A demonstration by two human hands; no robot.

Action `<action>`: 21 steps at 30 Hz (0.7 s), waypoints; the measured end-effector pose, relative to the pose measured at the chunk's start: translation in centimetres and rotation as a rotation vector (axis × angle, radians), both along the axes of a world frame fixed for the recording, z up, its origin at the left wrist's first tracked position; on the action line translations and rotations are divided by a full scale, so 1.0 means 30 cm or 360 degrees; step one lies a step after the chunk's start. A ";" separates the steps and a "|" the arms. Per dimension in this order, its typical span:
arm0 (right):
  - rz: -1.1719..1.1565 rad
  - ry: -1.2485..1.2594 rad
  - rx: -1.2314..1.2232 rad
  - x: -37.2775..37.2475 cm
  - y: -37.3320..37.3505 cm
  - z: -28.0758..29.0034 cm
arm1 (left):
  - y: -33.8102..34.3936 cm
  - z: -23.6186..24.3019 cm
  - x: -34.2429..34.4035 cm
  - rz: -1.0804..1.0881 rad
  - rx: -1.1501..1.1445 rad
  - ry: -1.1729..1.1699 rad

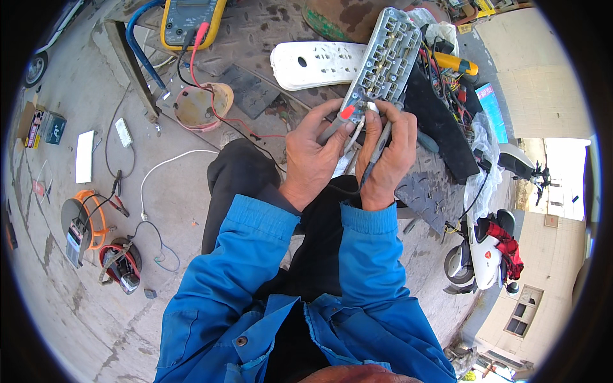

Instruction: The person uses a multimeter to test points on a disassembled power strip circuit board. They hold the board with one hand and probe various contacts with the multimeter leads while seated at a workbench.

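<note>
My left hand (pixel 310 156) is closed on a red-and-grey test probe (pixel 347 113), held at the lower end of an opened grey power strip housing (pixel 383 57) with exposed metal contacts. My right hand (pixel 389 150) is closed round a dark test probe (pixel 382 143) at the same end, beside a white cord. The probe tips are too small to make out. A white socket cover (pixel 306 67) lies left of the housing. Leads run from a yellow multimeter (pixel 189 19) at the upper left to the probes.
A dented steel worktable (pixel 424 201) carries tangled wires (pixel 450 86), a black case (pixel 428 112) and a plastic bag. A round container (pixel 204 108) sits left. On the floor are an orange-rimmed item (pixel 96 236), a red bucket (pixel 131 265) and cords. A white scooter (pixel 485 262) stands right.
</note>
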State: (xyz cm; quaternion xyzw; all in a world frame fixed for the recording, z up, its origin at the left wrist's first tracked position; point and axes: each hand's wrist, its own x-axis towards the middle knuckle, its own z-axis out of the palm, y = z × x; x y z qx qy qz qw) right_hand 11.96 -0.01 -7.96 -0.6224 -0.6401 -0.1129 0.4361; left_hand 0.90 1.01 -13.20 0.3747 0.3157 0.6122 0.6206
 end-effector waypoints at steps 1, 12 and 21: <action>-0.0009 -0.0017 0.0013 0.001 0.003 -0.001 | 0.000 0.001 0.001 0.0006 0.0003 0.0000; -0.0041 0.0102 -0.0006 0.000 0.017 -0.011 | -0.001 0.022 0.005 0.0094 -0.0033 0.0119; -0.0012 0.0061 -0.0034 -0.002 0.009 -0.003 | 0.044 0.023 0.014 0.0163 0.0008 0.0370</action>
